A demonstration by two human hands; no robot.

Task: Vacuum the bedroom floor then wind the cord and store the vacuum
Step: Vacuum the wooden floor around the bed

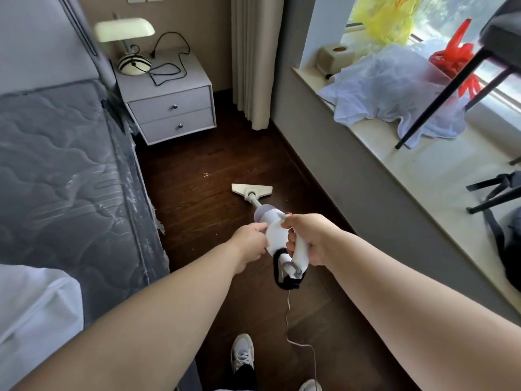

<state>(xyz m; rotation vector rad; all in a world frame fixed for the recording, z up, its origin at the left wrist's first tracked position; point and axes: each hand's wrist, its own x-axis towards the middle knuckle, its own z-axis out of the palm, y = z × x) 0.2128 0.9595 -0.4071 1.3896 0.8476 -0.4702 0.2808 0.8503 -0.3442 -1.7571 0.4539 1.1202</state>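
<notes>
Your right hand (306, 238) is clamped around the handle of the vacuum (275, 231) at mid-frame; your left hand (251, 239) grips its white body. The floor head (251, 190) rests on the dark floor (197, 198) (cord (287, 328) trails toward the bottom edge).

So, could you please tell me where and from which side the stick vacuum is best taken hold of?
Grip the curved white handle loop at the rear of the stick vacuum, coming from behind and above. The loop leaves room for fingers to curl through, as the right hand does now, and it lines up with the tube running down to the floor nozzle. The left hand steadies the body's left side.
</notes>
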